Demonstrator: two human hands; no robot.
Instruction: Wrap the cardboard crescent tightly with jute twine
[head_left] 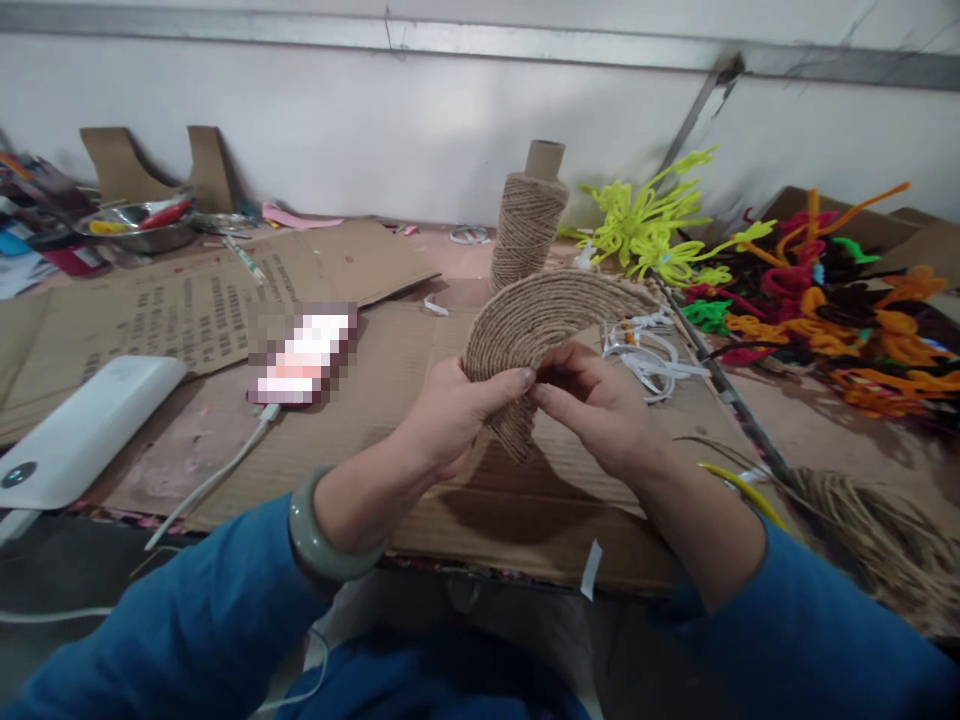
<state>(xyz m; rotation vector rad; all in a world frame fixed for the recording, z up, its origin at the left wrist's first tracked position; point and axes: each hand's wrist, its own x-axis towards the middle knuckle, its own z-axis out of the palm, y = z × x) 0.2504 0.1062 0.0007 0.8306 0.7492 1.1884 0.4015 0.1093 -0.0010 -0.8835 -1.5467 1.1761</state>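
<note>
A: Where are the hands, and what do they hold?

B: The left hand (456,412) is closed on a curved coil of brown twine (525,320), thumb on top. The right hand (600,405) pinches its inner edge, the fingertips near the left thumb. Together they hide part of the piece, which is above a cardboard sheet (390,400) on the worktop (165,460).

A: What surrounds them?

B: Just beyond the coil, a spool of twine (527,220) stands upright. Beside the right hand are looped white strips (652,370). Farther right, past a narrow metal bar (731,400), lie fuzzy flowers in orange, red and green (847,320); yellow-green flowers (645,220) are beyond the hands. Loose twine (885,520) lies right of the right forearm.

A: And to the left?

B: A phone (307,355), its screen blurred, with a white cable (217,485) plugged in, then a white power bank (90,430).

A: Any containers?

B: Far left, beyond the printed cardboard (330,262), a shiny metal bowl (139,240) holds something red and something yellow. Beside it is a dark red tub (71,255); I cannot tell its contents.
</note>
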